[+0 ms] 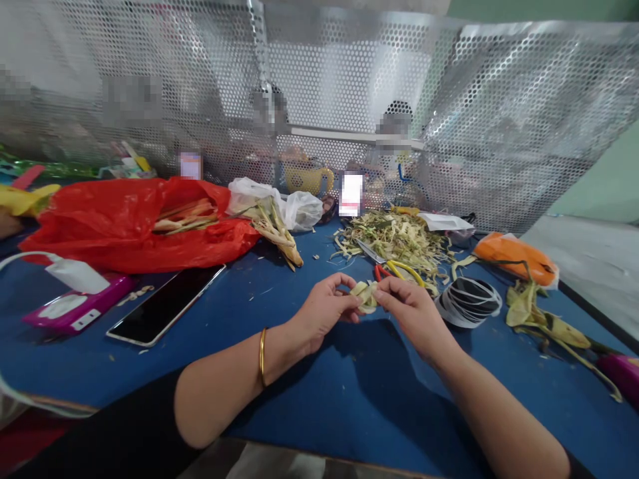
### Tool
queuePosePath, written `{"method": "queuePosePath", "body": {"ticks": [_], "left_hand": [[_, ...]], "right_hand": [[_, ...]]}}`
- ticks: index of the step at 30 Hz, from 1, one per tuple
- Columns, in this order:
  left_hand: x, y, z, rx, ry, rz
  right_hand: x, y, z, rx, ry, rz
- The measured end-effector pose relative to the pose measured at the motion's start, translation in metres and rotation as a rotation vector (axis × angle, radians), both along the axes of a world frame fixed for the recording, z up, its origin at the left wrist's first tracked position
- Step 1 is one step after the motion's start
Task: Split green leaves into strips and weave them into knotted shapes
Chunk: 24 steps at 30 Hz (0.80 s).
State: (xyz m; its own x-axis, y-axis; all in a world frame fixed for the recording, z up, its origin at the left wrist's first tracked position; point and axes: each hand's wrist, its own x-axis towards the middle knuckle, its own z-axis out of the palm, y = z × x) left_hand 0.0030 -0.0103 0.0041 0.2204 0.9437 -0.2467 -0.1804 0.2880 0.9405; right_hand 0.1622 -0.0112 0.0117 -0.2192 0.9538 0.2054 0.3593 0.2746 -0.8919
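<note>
Between my two hands is a small folded piece of pale green corn husk [367, 297]. My left hand [332, 306], with a gold bangle at the wrist, pinches its left side. On the other side, the thumb and fingers of my right hand [407, 313] grip it. Just beyond my hands lie scissors [394, 267] with red and yellow handles, partly against a heap of shredded husk strips [399, 236]. Close to the right hand stands a roll of white cord or wire [469, 303] around a dark core.
A red plastic bag [110, 226] holding dried husks covers the left back. In front of it are a smartphone [167, 306] and a purple power strip [82, 306] with a white plug. Orange package [516, 256] and loose husks [549, 319] lie right. A perforated metal screen [339, 73] rises behind.
</note>
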Motion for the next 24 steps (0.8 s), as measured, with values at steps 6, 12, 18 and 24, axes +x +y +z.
{"method": "queuePosePath", "body": {"ticks": [6,12,18,24], "left_hand": [[0.001,0.0,-0.003,0.117,0.095,-0.031],[-0.001,0.0,-0.01,0.324,0.312,-0.103],[-0.006,-0.002,-0.006,0.522,0.626,-0.096],[-0.007,-0.002,-0.005,0.53,0.647,-0.072]], "right_hand": [[0.002,0.003,-0.005,-0.159,-0.162,0.019],[0.0,0.0,-0.006,-0.192,-0.322,-0.078],[-0.008,-0.004,-0.007,-0.342,0.026,-0.089],[-0.012,-0.005,-0.006,-0.324,0.332,-0.121]]}}
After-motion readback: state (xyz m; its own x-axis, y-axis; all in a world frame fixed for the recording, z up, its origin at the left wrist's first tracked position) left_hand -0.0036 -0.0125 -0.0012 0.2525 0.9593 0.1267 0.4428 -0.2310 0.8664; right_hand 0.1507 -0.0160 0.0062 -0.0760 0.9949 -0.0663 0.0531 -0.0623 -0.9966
